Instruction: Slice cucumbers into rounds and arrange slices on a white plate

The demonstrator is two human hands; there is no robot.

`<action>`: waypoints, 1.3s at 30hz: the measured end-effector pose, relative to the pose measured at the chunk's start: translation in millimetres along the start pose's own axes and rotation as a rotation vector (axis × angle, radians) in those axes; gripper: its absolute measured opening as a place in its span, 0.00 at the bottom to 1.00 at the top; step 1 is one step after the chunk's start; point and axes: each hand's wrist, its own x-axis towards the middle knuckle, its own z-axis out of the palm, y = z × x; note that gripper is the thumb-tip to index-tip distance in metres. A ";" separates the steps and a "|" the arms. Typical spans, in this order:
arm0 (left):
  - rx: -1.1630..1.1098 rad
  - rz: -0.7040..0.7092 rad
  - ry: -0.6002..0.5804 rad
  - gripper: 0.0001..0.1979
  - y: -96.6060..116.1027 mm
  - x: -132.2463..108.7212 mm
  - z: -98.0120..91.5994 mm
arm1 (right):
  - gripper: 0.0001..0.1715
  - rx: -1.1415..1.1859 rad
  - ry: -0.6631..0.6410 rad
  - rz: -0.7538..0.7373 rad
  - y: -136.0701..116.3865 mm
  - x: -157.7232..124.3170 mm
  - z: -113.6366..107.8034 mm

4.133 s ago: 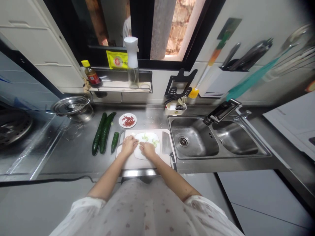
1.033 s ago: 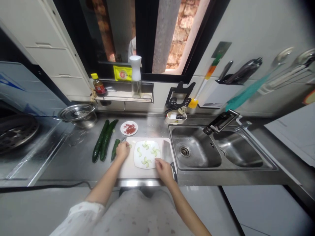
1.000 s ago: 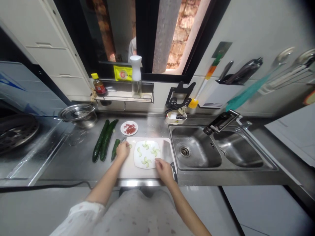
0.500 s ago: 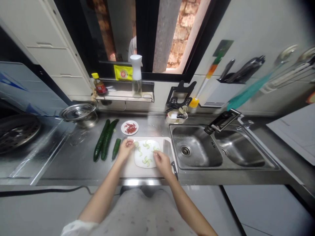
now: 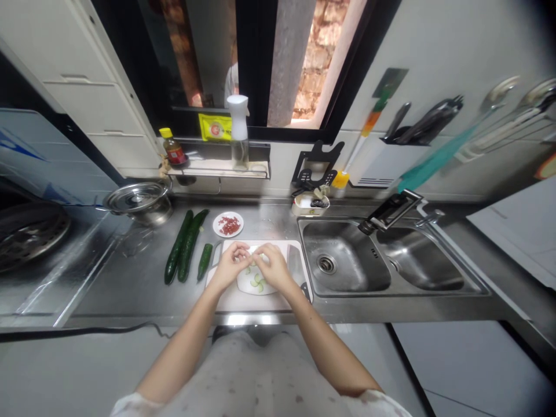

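Observation:
Over the far part of a white plate (image 5: 245, 289), my left hand (image 5: 233, 265) and my right hand (image 5: 271, 266) meet fingertip to fingertip. Both are closed in a pinch on a small pale-green cucumber slice (image 5: 253, 260), mostly hidden by the fingers. A pinwheel of cucumber slices (image 5: 258, 283) lies on the plate's near part, with more slices partly covered by my hands. Under the plate is a white cutting board (image 5: 222, 303). A knife (image 5: 296, 267) rests on the board's right side, its dark handle toward me and partly behind my right forearm.
Left of the board lie a short cucumber piece (image 5: 204, 262) and two whole cucumbers (image 5: 187, 249). A small dish of red bits (image 5: 228, 225) sits behind the board. A lidded steel pot (image 5: 141, 202) stands farther left. To the right is a double sink (image 5: 347, 255) with a faucet (image 5: 393, 213).
My hands were apart at the plate's two sides, the left holding a slice. Now they have come together over its far part, the right having moved left and up.

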 end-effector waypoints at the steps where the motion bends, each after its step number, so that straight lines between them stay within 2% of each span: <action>1: -0.033 -0.024 0.008 0.19 -0.2 -0.3 0.3 | 0.10 0.017 0.006 0.013 0.4 0.1 0.4; 3: -0.112 -0.114 0.042 0.22 -1.7 -1.4 1.0 | 0.11 0.071 0.035 0.055 0.9 0.1 0.2; 5: -0.219 -0.267 0.057 0.23 -4.3 -3.4 2.8 | 0.11 0.138 0.064 0.097 0.5 0.3 -1.3; 9: -0.511 -0.596 -0.109 0.25 -8.5 -9.2 11.5 | 0.12 0.239 0.081 0.134 -3.2 1.3 -6.4; 11: -0.650 -0.670 -0.178 0.23 -8.2 -10.7 16.4 | 0.12 0.265 0.079 0.135 -5.1 1.6 -8.2; 15: -0.798 -0.723 -0.193 0.18 -4.0 -8.8 20.4 | 0.11 0.270 0.067 0.128 -5.8 1.2 -8.4; 19: -0.777 -0.658 -0.159 0.12 -1.2 -5.8 15.1 | 0.11 0.259 0.076 0.118 -4.6 0.9 -7.1; 27: -0.523 -0.404 -0.074 0.23 16.4 -8.5 5.0 | 0.09 0.280 0.061 0.116 -9.1 0.3 -8.0; 33: -0.401 -0.289 0.023 0.24 36.1 -10.9 7.3 | 0.09 0.377 0.045 0.164 -15.7 -1.1 -9.2; 39: -0.289 -0.170 0.049 0.23 46.5 -16.0 8.2 | 0.09 0.517 0.030 0.166 -23.1 -1.8 -11.7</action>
